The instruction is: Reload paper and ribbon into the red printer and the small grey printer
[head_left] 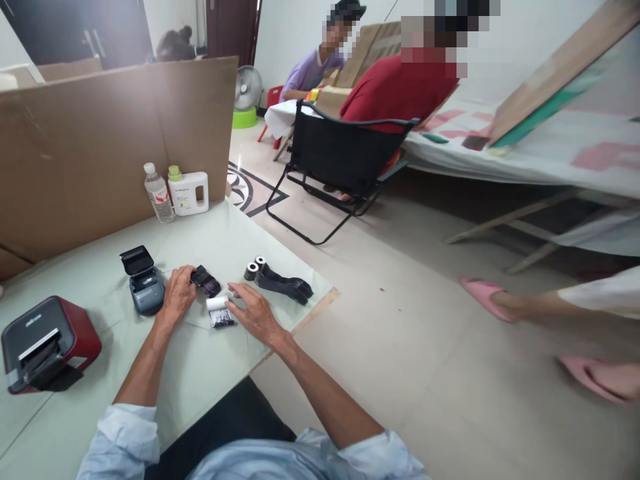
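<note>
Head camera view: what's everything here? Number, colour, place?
Table: 1, pale green, foreground
Boxy printer: 1, red, black, left
Open printer: 1, grey, right of it
Crumpled strip: 1, black, centre
Paper roll: 1, white, by strip
Small rolls: 2, black, white, table's right
Bottle: 1, clear, table's back
Jug: 1, white, beside bottle
Cardboard panel: 1, brown, behind jug
Folding chair: 1, black, background
Fan: 1, grey, green, background
Covered table: 1, white, pink, right
Slippers: 2, pink, right
Other people: 4, varied clothes, around room
Left hand: 1, bare, by strip
Right hand: 1, bare, by paper roll
</note>
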The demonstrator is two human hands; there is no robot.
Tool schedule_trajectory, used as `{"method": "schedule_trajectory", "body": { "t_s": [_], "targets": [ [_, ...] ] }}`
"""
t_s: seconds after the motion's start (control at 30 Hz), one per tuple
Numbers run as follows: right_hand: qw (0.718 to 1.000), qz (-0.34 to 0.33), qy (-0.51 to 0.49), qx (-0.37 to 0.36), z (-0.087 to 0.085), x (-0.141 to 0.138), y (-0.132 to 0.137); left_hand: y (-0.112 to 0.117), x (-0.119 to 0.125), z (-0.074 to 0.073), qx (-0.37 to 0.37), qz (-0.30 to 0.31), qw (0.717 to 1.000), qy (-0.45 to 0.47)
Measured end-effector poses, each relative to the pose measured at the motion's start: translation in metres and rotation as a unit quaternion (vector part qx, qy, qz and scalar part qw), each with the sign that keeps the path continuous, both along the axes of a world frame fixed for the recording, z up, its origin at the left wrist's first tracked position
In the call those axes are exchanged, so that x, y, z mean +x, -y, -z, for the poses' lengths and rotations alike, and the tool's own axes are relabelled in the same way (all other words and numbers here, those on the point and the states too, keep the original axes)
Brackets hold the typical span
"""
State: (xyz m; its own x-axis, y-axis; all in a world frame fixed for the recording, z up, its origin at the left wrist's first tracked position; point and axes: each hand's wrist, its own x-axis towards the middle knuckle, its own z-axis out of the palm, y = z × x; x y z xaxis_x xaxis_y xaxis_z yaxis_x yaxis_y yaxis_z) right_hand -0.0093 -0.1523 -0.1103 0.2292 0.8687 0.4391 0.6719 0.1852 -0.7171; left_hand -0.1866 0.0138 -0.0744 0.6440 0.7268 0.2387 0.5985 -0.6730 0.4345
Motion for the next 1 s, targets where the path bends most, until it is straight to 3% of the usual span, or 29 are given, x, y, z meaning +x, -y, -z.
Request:
{"method": "schedule_trajectory", "body": {
  "t_s": [0.5,0.83,1.0],
  "targets": [
    [0.999,0.005,0.049,0.001,0.004,-0.004,-0.005,-0.001,0.003,0.003,-0.002,-0.021,1.0,0.013],
    [0.997,-0.02,0.067,-0.012,0.0,-0.005,-0.017,-0.002,0.0,-0.034,-0.001,-0.052,0.997,-0.052],
    [0.999,-0.032,0.025,-0.024,0.001,0.005,-0.019,0.005,-0.018,-0.05,0.005,-0.003,0.997,-0.08]
  ]
}}
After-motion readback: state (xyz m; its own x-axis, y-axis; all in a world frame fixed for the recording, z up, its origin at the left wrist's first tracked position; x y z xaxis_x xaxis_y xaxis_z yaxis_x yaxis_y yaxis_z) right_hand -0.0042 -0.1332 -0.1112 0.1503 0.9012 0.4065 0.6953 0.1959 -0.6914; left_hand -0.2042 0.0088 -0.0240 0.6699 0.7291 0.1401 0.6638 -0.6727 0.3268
